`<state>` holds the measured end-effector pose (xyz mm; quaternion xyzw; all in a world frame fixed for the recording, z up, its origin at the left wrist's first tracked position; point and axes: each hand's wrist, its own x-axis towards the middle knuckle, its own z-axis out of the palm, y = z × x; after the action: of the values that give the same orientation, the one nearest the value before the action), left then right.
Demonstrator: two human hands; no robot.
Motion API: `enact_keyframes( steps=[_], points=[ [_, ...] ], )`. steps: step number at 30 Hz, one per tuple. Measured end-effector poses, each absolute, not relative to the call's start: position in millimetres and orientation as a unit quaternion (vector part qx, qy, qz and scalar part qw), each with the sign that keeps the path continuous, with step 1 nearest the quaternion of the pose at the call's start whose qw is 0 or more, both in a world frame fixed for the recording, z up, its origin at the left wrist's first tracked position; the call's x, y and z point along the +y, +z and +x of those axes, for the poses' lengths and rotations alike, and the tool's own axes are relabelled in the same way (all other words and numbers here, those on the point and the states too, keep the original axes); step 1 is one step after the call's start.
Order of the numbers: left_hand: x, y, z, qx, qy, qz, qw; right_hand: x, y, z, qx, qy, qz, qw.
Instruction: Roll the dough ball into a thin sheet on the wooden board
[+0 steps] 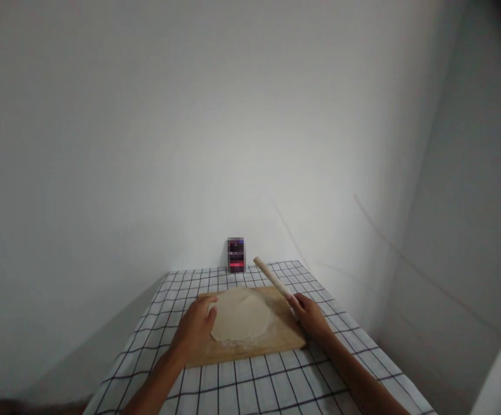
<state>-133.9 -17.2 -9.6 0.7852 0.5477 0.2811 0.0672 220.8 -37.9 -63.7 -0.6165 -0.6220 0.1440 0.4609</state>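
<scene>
A pale, flat sheet of dough [239, 316], roughly round, lies on a wooden board [287, 334]. At the dough's left edge is my left hand [196, 320], its thumb and fingers apart; whether it presses on the dough or only on the board I cannot make out. My right hand [308, 314] is closed round the near end of a slim wooden rolling pin [271, 278]. The pin slants up to the far left, raised over the board's right back corner and off the dough. Loose flour shows along the dough's near edge.
The board rests on a table with a white and black checked cloth [228, 386]. At the table's back edge, against a pale wall [215, 144], stands a small dark upright object [236, 255], blurred into pixels. Another wall [462, 230] closes in on the right.
</scene>
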Motion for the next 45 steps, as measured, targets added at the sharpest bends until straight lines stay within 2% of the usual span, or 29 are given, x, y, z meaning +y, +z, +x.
enact_keyframes(
  steps=[7, 12, 19, 25, 33, 41, 45],
  points=[
    [47.9, -0.2, -89.2, 0.586, 0.214, 0.779, 0.066, -29.7, -69.1, 221.4, -0.602, 0.153, -0.608, 0.494],
    [80.8, -2.8, -75.5, 0.587, 0.182, 0.779, 0.121, -27.4, -71.2, 222.4, -0.597, 0.149, -0.599, 0.512],
    [75.2, 4.1, -84.6, 0.477, 0.245, 0.827, 0.17, -25.5, -73.0, 224.4, -0.586, 0.168, -0.594, 0.525],
    [51.8, 13.3, -93.7, 0.499, 0.255, 0.813, 0.156, -27.3, -72.5, 224.4, -0.583, 0.18, -0.587, 0.532],
    [3.7, 60.5, -64.7, 0.456, 0.269, 0.842, 0.102, -29.0, -71.6, 224.2, -0.582, 0.188, -0.581, 0.536],
    [-21.0, 139.4, -60.5, 0.421, 0.26, 0.853, 0.167, -30.0, -69.6, 225.7, -0.577, 0.193, -0.579, 0.543],
    [-19.3, 170.7, -64.3, 0.408, 0.18, 0.865, 0.231, -31.4, -67.4, 225.5, -0.574, 0.198, -0.577, 0.546]
  ],
)
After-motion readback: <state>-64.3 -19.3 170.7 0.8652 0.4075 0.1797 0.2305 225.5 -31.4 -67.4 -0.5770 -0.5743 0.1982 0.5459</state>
